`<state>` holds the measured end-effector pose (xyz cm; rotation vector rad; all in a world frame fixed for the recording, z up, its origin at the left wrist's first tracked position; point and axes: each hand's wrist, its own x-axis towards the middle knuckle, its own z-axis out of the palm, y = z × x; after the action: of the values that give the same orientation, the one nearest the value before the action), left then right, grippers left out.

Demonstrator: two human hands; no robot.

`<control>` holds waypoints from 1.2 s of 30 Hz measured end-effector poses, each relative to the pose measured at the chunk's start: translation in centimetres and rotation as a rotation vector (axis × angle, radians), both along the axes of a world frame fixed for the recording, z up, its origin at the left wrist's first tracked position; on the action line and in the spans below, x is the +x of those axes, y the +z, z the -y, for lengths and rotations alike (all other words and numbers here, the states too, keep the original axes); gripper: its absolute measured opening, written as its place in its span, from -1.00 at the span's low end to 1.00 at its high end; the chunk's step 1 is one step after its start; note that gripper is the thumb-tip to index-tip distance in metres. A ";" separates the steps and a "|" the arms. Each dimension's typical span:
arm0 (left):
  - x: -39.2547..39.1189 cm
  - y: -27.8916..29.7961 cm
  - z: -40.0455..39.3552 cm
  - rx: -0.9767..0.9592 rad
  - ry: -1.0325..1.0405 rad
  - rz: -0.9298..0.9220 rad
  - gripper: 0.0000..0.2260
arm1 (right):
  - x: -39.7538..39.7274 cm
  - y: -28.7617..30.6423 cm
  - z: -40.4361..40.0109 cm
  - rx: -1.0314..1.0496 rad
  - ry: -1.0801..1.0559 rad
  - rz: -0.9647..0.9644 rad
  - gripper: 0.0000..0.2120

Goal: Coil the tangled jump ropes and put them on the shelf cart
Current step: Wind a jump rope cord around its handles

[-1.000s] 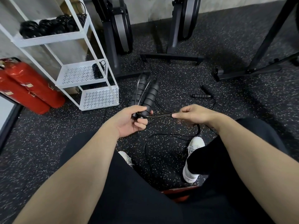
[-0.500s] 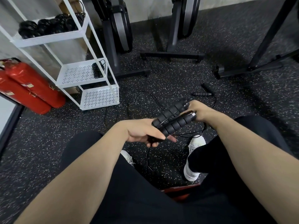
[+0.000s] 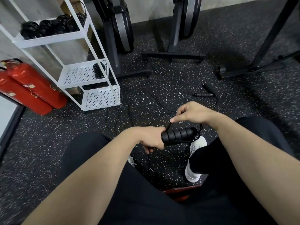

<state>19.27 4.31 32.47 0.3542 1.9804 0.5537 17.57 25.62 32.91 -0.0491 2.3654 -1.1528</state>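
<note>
My left hand (image 3: 150,138) grips the black ribbed handles (image 3: 178,135) of a jump rope, which point to the right above my knees. Just above them, my right hand (image 3: 193,112) pinches the thin black rope cord (image 3: 168,126) between thumb and forefinger. More loose cord (image 3: 146,101) trails over the speckled floor beyond my hands. A second rope's handles (image 3: 203,94) lie on the floor further right. The white shelf cart (image 3: 90,46) stands at the left, with several coiled ropes (image 3: 53,26) on its top shelf and one bundle (image 3: 98,70) on the middle shelf.
Two red fire extinguishers (image 3: 30,88) lie left of the cart. Black exercise machine bases (image 3: 173,55) stand along the far wall, and a frame leg (image 3: 253,69) stands at the right. My legs and white shoes (image 3: 194,159) are below my hands.
The handles swung from pointing away from me to lying sideways, pointing right. My right hand came off the stretched cord, passed behind the handles and now pinches cord above them.
</note>
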 end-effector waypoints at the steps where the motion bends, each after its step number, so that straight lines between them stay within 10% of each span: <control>1: 0.1 -0.1 -0.2 -0.032 0.008 -0.016 -0.69 | 0.0 0.0 0.2 -0.014 0.004 -0.010 -0.67; 21: -0.8 -3.0 -0.3 -0.120 0.552 -0.358 -0.67 | 0.6 -0.1 3.6 -0.016 0.069 0.103 -0.61; 28: -0.8 -3.5 -1.5 0.042 0.754 -0.143 -0.75 | 1.7 0.1 5.6 0.039 0.213 -0.126 -0.63; 36: -0.6 -2.2 -0.3 0.452 1.037 0.214 -0.86 | 1.1 -0.3 4.7 -0.049 0.142 0.039 -0.62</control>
<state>18.67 4.59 30.32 -0.5012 1.7005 1.6206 18.69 20.94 32.62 -0.2062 2.2604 -1.1325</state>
